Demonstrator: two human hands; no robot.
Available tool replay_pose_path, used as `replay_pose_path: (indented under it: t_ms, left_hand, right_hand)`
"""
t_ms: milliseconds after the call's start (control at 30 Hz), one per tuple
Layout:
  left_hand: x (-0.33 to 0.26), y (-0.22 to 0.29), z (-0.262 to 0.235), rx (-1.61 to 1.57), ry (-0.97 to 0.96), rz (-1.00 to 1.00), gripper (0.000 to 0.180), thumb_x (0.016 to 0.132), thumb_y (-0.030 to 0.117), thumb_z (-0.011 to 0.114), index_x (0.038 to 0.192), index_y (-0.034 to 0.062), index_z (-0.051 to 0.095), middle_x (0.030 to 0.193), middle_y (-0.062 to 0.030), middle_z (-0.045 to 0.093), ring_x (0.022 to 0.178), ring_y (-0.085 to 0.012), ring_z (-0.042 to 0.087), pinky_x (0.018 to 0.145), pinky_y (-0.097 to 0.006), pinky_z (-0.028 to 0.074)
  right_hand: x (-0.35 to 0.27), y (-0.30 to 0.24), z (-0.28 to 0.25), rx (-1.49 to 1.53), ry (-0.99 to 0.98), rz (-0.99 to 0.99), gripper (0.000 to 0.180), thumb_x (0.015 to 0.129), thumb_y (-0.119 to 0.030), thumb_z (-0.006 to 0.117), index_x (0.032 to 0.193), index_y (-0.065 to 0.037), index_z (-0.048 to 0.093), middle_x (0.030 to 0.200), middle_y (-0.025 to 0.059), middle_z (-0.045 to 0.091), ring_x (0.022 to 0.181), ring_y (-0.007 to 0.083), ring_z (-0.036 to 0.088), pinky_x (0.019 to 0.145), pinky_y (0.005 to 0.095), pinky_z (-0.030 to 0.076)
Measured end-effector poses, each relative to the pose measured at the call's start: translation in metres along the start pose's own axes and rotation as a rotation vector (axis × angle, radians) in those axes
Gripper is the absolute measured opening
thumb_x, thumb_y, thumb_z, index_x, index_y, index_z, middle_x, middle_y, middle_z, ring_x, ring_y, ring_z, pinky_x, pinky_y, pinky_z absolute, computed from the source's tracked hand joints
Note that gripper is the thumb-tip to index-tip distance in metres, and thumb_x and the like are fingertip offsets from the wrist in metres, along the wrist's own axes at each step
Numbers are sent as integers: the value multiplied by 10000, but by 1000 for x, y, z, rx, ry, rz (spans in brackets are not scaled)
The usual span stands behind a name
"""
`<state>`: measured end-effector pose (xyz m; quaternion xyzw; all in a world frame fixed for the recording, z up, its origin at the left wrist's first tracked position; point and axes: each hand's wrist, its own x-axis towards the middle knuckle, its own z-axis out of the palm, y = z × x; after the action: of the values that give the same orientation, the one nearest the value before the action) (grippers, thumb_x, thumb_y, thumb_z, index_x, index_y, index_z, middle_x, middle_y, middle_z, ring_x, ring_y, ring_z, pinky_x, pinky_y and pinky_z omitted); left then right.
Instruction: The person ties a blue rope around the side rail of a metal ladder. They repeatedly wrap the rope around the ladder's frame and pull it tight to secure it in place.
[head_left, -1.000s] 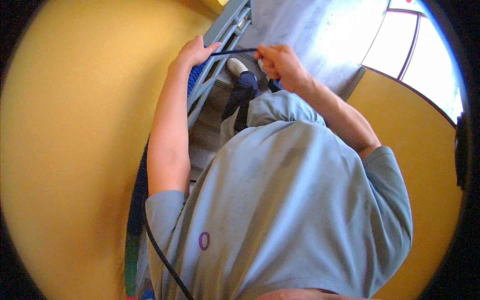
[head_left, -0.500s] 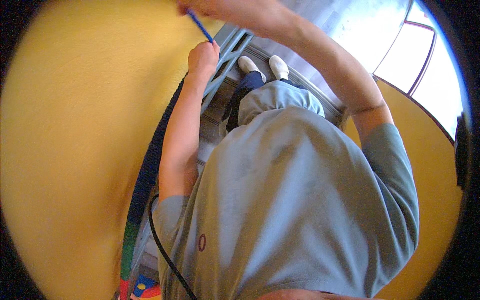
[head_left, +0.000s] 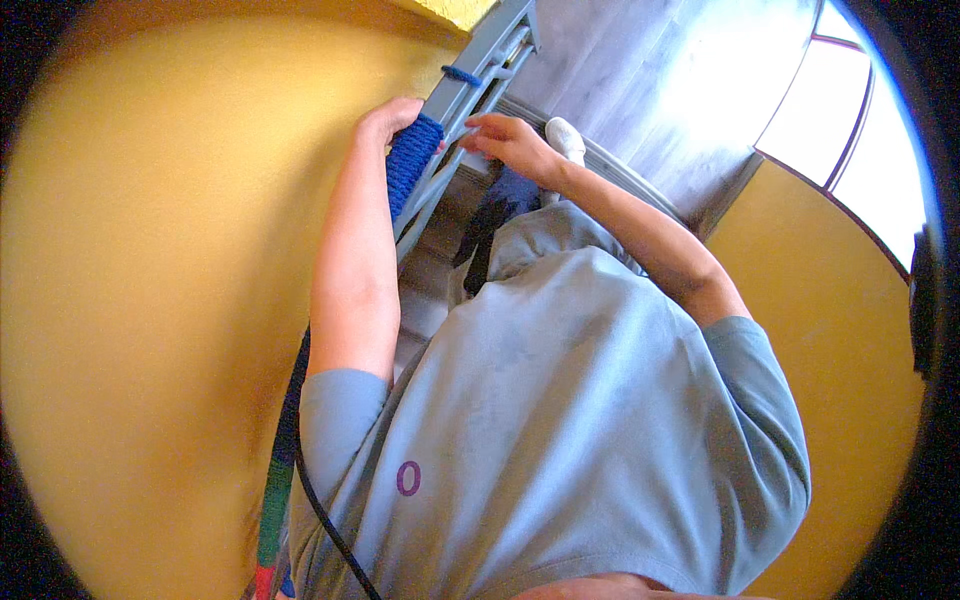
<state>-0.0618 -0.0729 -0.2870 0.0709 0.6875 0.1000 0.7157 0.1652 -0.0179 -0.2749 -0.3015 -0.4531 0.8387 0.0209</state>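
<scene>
A grey metal handrail [head_left: 478, 68] slopes along the yellow wall. Blue cord wrapping [head_left: 414, 160] covers one stretch of it in close turns. My left hand [head_left: 392, 117] is closed over the wall side of this wrapping, its fingers partly hidden behind the rail. Farther up, on bare metal, a single loop of blue cord [head_left: 461, 76] lies across the rail. On the other side, my right hand [head_left: 510, 145] hovers close to the rail with its fingers loosely apart, and I see nothing held in them.
Lower down, the wrapping turns dark navy, then green [head_left: 273, 505] and red. Grey steps lie beneath me, one white shoe [head_left: 565, 138] showing. A yellow wall [head_left: 180, 300] stands close on my left. A black cable [head_left: 335, 535] hangs by my left side.
My right hand has come down from the upper edge, where it held blue cord stretched from my left hand. My left hand now grips the wrapping, and a cord loop shows on the rail.
</scene>
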Motion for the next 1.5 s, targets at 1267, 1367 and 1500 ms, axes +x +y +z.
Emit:
replay_pose_path:
  t_ms: [1267, 1367, 1500]
  left_hand:
    - [-3, 29, 14, 682, 396, 363, 423, 585, 280, 704, 876, -24, 671, 866, -185, 663, 761, -260, 645, 703, -353, 502]
    - [6, 39, 23, 673, 318, 369, 424, 585, 284, 709, 867, -29, 670, 847, -182, 660, 743, -257, 637, 698, -349, 494]
    - [4, 44, 19, 659, 243, 366, 434, 624, 353, 730, 835, -21, 670, 833, -172, 659, 734, -260, 628, 703, -345, 489]
  right_hand:
    - [-120, -50, 49, 102, 336, 192, 230, 900, -203, 496, 793, -31, 604, 559, -67, 374, 485, 40, 287, 426, 234, 185]
    - [-119, -69, 22, 162, 398, 313, 224, 909, -232, 492, 843, -42, 591, 554, -80, 346, 478, 48, 271, 425, 241, 177]
    - [-95, -89, -15, 346, 265, 247, 229, 932, -244, 468, 920, -40, 571, 570, -86, 324, 482, 45, 248, 433, 234, 168]
